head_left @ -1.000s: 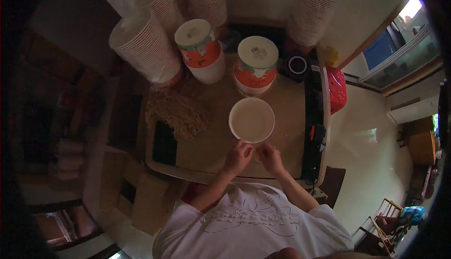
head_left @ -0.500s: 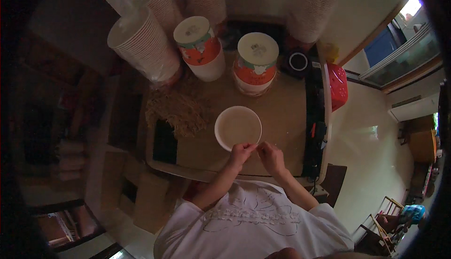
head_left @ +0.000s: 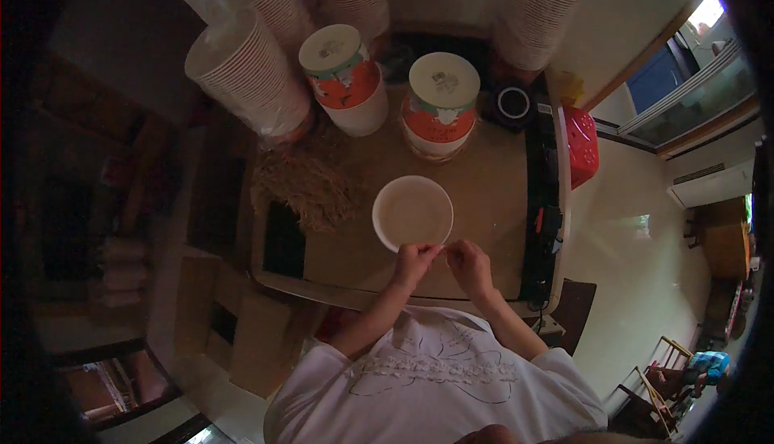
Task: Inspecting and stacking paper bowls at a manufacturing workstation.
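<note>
A round white bowl (head_left: 412, 213) stands on the brown tabletop in front of me. At its near rim my left hand (head_left: 416, 265) is closed in a pinch, thumb and fingers pressed together. Just to the right, my right hand (head_left: 470, 268) is pinched too, its fingertips almost meeting those of the left. Whatever lies between the fingertips is too small to make out. Left of the bowl lies a loose heap of light-brown, straw-like strands (head_left: 310, 186).
Behind the bowl stand a left paper tub (head_left: 347, 81) and a right paper tub (head_left: 441, 109), both orange and white. Tall stacks of white cups (head_left: 246, 73) line the back. A dark round device (head_left: 511, 104) sits at the right, near a red plastic basket (head_left: 582, 146).
The bowl and table sit slightly higher in the picture. My hands stay pinched together at the bowl's near rim, with only a slight shift.
</note>
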The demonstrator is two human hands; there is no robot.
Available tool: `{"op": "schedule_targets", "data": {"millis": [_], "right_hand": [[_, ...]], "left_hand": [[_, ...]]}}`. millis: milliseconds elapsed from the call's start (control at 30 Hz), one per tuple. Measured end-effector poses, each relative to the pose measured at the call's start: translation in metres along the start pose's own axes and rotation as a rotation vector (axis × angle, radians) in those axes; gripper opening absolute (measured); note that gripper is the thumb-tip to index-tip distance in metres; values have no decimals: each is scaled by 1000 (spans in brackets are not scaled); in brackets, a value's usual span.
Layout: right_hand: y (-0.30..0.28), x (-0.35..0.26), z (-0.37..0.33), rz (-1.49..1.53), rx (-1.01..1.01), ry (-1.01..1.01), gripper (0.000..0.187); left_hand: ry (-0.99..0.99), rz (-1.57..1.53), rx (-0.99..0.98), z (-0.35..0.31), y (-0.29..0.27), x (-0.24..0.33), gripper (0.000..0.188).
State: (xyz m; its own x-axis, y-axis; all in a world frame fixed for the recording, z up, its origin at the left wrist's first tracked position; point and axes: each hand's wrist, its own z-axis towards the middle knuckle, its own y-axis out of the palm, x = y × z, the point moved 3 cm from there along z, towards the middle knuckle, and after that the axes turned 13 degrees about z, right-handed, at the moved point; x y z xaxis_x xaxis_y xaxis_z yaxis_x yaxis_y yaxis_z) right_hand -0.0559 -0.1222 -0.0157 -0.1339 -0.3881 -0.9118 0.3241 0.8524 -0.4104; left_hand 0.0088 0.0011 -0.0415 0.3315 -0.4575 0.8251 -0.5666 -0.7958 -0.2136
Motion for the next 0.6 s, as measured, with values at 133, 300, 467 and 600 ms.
{"op": "schedule_targets", "data": {"millis": [133,300,467,600], "right_hand": [[0,-4,0,65,10,34,8],[1,-8,1,131,33,39,7],[3,3,-1,171,43,28,7],[2,3,-3,218,16,108,5]], "left_hand": [[-19,-63,-25,3,1,-7,16],[-52,-65,-8,4,1,-9,16],[-93,-256,-55,1,-2,-7,14],[-60,-223,-131,0,1,-12,13]]}}
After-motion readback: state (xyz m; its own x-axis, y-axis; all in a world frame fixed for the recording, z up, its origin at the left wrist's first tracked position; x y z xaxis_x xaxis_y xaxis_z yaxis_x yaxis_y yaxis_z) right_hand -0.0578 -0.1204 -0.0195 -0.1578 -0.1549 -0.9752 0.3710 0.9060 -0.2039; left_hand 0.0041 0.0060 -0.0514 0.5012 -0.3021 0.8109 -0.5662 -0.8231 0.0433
